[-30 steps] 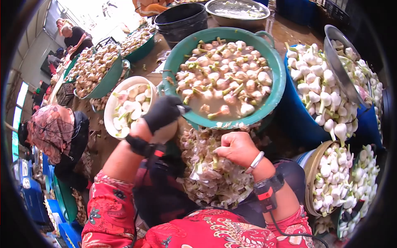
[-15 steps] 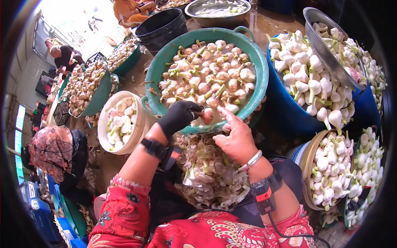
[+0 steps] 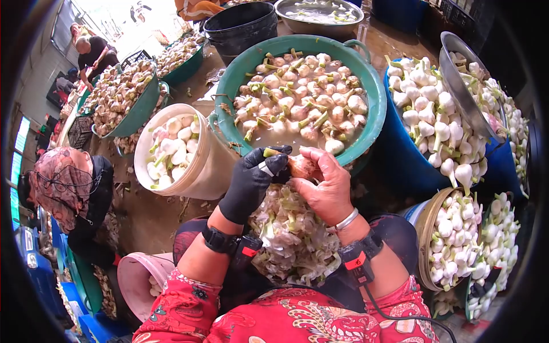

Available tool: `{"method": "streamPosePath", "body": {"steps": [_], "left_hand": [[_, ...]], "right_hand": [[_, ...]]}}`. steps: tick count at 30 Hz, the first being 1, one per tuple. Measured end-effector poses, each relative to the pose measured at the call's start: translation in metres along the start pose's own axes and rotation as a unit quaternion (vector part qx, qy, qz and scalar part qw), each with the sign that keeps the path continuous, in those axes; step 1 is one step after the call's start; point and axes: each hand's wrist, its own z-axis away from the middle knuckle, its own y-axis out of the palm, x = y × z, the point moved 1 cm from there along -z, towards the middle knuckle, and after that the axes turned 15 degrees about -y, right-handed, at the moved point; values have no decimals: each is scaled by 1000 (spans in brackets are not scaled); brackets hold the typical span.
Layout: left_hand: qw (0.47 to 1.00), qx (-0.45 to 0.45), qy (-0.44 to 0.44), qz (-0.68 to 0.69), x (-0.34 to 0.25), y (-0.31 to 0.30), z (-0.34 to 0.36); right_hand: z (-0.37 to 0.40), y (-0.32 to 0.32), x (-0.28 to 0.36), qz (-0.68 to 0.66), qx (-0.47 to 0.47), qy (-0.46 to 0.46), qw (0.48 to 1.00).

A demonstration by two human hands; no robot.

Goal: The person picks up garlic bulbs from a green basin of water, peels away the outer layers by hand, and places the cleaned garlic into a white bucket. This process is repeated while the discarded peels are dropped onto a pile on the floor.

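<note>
My left hand [image 3: 251, 180], in a black glove, is closed on the green stem end of a garlic bulb [image 3: 301, 167]. The bare fingers and thumb of my right hand [image 3: 326, 186] are wrapped round the same bulb from the other side. Both hands are just over the near rim of a green basin [image 3: 374, 108], where many garlic bulbs [image 3: 309, 106] sit in cloudy water. Below the hands lies a heap of pale garlic peelings [image 3: 291, 240].
White bucket [image 3: 214, 166] of peeled garlic at left; blue tub [image 3: 414, 166] and cream-rimmed bucket [image 3: 426, 234] of white bulbs at right. A pink bucket [image 3: 137, 274] is lower left. A person in a patterned cap [image 3: 63, 177] is at left; others are farther back.
Both hands have drawn back from the basin with the bulb between them. My right fingers, earlier spread beside it, are now closed on it. The view has shifted, showing the pink bucket.
</note>
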Motion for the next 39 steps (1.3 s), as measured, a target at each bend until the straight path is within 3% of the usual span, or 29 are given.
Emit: {"method": "streamPosePath", "body": {"steps": [2,4,9,11,17,21,22,23,24,25,26,28,30,31,32,34,36,38,39], "left_hand": [[1000,18,11,-14,2,-4,-2],[999,33,3,9,-5,-1,5],[999,34,9,-6,-6,-7,7],[992,13,49,-118,-3,-12,5],[999,38,-22,1,-4,7,11],[998,52,-17,-39,6,-6,2],[983,19,53,-177,8,-11,1],[943,-15,121,-311,9,-13,0],[943,-15,117,-311,7,-12,1],[891,-26,198,-407,1,-9,4],[822,-39,278,-495,-2,-6,6],[825,-23,299,-479,8,-8,0],[954,-55,153,-252,20,-13,-4],[999,17,-16,-37,17,-20,3],[994,87,-44,-50,11,-31,3],[989,93,-105,-54,-2,-16,14],[994,85,-69,-24,2,-1,13],[997,74,-36,11,7,0,13],[998,58,-24,-15,9,-1,12]], "right_hand": [[1,2,-1,-34,-10,21,999],[1,2,1,-212,-27,161,964],[5,0,-11,-330,-33,211,920],[8,1,-12,-435,-57,242,865],[5,-4,-10,-366,-19,238,899],[9,-3,-7,-361,-43,276,890],[8,-9,-10,-361,-44,277,889],[6,-15,-12,-415,22,358,836],[5,-18,-11,-462,86,434,769],[6,-17,-6,-466,139,471,736],[9,-15,-4,-503,204,449,710],[9,-10,4,-523,165,468,693],[8,-14,-5,-534,104,428,722],[6,-20,-10,-526,82,416,737],[6,-21,-12,-525,82,414,739],[5,-22,-16,-502,26,385,774],[5,-21,-20,-501,39,388,773],[6,-11,-16,-443,23,394,805],[3,-7,-10,-395,-30,403,825]]}}
